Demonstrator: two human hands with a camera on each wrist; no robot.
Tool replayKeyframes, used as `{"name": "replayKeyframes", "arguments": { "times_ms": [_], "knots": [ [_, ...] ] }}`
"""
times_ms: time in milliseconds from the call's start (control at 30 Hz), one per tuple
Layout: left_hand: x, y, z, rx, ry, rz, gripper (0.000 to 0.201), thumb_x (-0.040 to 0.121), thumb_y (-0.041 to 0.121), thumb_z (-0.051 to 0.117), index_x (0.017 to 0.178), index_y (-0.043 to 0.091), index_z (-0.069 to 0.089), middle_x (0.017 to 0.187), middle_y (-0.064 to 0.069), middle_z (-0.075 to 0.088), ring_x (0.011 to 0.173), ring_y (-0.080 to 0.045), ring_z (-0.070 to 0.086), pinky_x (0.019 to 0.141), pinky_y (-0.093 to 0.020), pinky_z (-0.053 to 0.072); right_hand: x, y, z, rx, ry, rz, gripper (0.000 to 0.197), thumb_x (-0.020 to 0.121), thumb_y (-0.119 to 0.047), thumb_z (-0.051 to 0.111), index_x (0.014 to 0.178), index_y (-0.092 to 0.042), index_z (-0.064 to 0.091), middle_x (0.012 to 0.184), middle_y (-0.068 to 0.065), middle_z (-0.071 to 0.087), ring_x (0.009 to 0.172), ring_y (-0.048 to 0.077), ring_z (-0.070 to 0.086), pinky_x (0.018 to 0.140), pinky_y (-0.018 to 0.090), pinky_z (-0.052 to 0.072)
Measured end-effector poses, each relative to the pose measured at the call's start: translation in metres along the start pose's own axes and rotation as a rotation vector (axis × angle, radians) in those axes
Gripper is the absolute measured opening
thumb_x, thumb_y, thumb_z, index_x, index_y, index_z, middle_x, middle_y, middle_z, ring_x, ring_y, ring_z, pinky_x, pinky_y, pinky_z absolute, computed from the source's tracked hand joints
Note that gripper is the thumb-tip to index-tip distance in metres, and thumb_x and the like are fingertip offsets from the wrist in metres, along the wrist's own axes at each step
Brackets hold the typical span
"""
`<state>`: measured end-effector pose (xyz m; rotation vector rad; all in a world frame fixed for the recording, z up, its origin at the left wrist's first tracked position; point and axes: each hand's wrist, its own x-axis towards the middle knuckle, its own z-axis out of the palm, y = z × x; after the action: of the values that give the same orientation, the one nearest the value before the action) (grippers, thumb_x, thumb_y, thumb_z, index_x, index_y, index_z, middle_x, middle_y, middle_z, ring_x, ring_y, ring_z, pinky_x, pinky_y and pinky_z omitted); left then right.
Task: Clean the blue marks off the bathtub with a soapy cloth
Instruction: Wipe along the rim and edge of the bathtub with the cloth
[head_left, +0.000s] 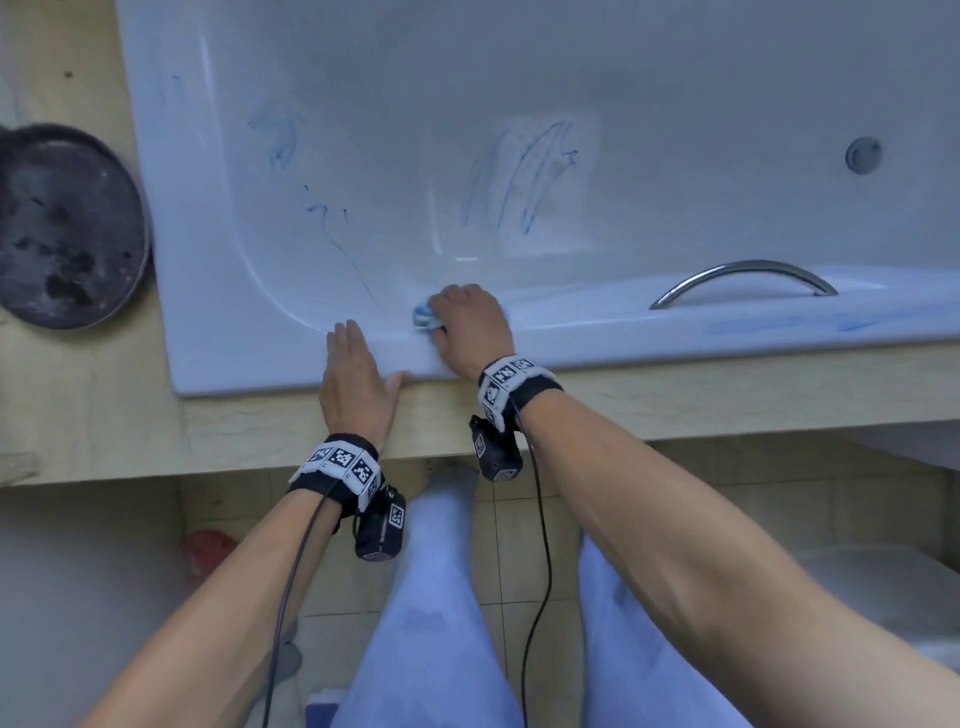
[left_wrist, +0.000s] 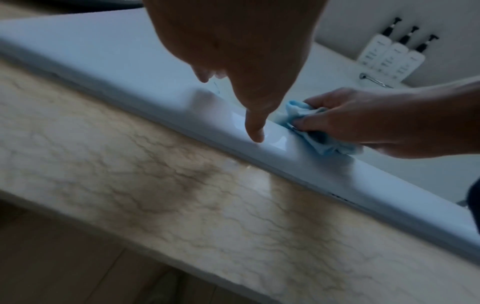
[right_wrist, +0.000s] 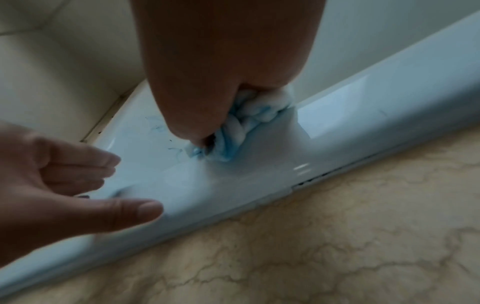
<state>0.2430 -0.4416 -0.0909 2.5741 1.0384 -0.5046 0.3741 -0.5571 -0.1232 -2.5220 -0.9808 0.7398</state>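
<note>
A white bathtub (head_left: 270, 358) fills the upper head view, with blue marks (head_left: 514, 182) scribbled on its inner wall and a blue smear (head_left: 789, 325) along the near rim. My right hand (head_left: 470, 325) grips a bunched white cloth (head_left: 423, 317) stained blue and presses it on the near rim. The cloth (right_wrist: 246, 127) bulges out from under the curled fingers, and the cloth (left_wrist: 311, 131) shows again in the left wrist view. My left hand (head_left: 356, 379) lies flat and open on the rim just left of the cloth, thumb at the outer edge.
A chrome grab handle (head_left: 743, 280) arches over the rim to the right. A dark round pan (head_left: 62, 228) sits on the beige marble ledge (head_left: 675, 400) at the left. Three pump bottles (left_wrist: 394, 53) stand at the tub's far side. A round fitting (head_left: 863, 155) sits in the tub wall.
</note>
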Motion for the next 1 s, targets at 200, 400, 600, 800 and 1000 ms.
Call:
{"name": "replayKeyframes", "arguments": {
  "times_ms": [200, 400, 600, 800, 1000],
  "knots": [
    [-0.009, 0.027, 0.010, 0.082, -0.033, -0.097, 0.068, 0.075, 0.045, 0.079, 0.116, 0.000, 0.049, 0.116, -0.017, 0.053, 0.104, -0.036, 0.054, 0.079, -0.043, 0.047, -0.014, 0.043, -0.016, 0.012, -0.010, -0.113, 0.025, 0.090, -0.023, 0.059, 0.114, -0.015, 0.063, 0.114, 0.005, 0.062, 0.108, 0.030, 0.054, 0.074, 0.034, 0.042],
    [-0.004, 0.026, -0.006, 0.312, -0.128, -0.032, 0.066, 0.081, 0.055, 0.070, 0.116, 0.002, 0.053, 0.109, -0.014, 0.058, 0.099, -0.031, 0.059, 0.078, -0.038, 0.048, -0.006, 0.076, -0.046, 0.367, 0.053, 0.275, 0.017, 0.092, -0.017, 0.051, 0.102, -0.008, 0.062, 0.104, 0.013, 0.065, 0.099, 0.033, 0.060, 0.075, 0.034, 0.047],
    [0.001, 0.023, -0.018, 0.366, -0.182, 0.072, 0.025, 0.089, 0.018, 0.062, 0.106, 0.002, 0.056, 0.102, -0.016, 0.063, 0.092, -0.035, 0.062, 0.075, -0.040, 0.047, 0.030, -0.015, -0.042, 0.685, 0.122, 0.180, 0.010, 0.092, -0.014, 0.054, 0.095, -0.013, 0.063, 0.093, 0.005, 0.063, 0.083, 0.021, 0.057, 0.071, 0.026, 0.038],
    [0.001, 0.001, -0.026, 0.416, -0.219, 0.195, 0.039, 0.079, -0.006, 0.054, 0.118, 0.003, 0.056, 0.099, -0.014, 0.061, 0.086, -0.035, 0.062, 0.066, -0.038, 0.043, 0.015, -0.042, 0.016, 0.119, -0.032, -0.066, 0.017, 0.085, -0.021, 0.061, 0.100, -0.014, 0.066, 0.103, 0.010, 0.063, 0.097, 0.032, 0.059, 0.069, 0.034, 0.041],
    [0.004, 0.035, -0.033, 0.453, -0.273, 0.097, 0.022, 0.083, -0.005, 0.054, 0.102, 0.005, 0.059, 0.105, -0.014, 0.062, 0.099, -0.033, 0.062, 0.076, -0.037, 0.050, -0.026, 0.010, 0.018, 0.100, 0.158, -0.173, 0.024, 0.072, -0.014, 0.071, 0.095, -0.017, 0.069, 0.100, -0.001, 0.063, 0.094, 0.024, 0.055, 0.074, 0.038, 0.047]
  ]
}}
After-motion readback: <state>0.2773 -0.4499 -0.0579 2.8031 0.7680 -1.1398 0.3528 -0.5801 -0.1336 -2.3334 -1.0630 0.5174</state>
